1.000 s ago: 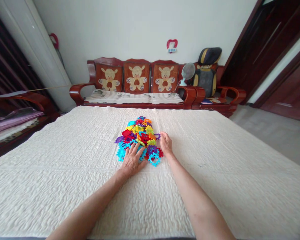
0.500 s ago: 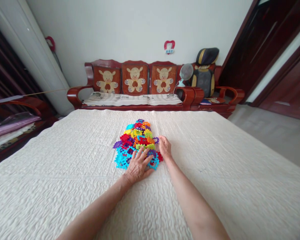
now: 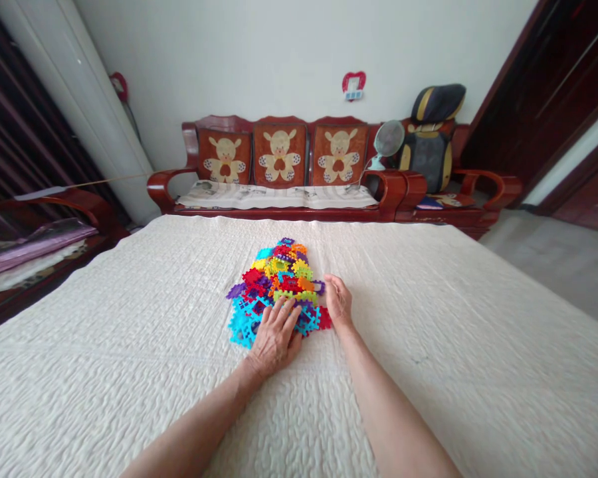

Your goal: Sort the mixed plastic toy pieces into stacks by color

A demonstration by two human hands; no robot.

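A heap of flat plastic interlocking pieces (image 3: 252,279) with notched edges lies on a cream quilted cover, in red, blue, yellow, green, orange and purple. Across the near side of the heap rests my left hand (image 3: 275,337), palm down with fingers spread, on the light blue pieces; it grips nothing. My right hand (image 3: 339,300) stands on edge along the heap's right side, fingers slightly curved and holding nothing that I can see. Close to its fingertips is a purple piece (image 3: 321,287), and a red piece (image 3: 325,318) sits by its palm.
The quilted cover (image 3: 458,332) spreads out around the heap. Beyond its far edge stands a dark red wooden sofa (image 3: 279,214) with bear-patterned cushions (image 3: 280,156). A small fan (image 3: 389,139) and a massage cushion (image 3: 426,156) are at the right; another wooden seat (image 3: 104,211) is at the left.
The view has swung slightly left, so the room appears shifted right. My left hand has drawn slightly back toward me on the heap; my right hand is still beside its right edge.
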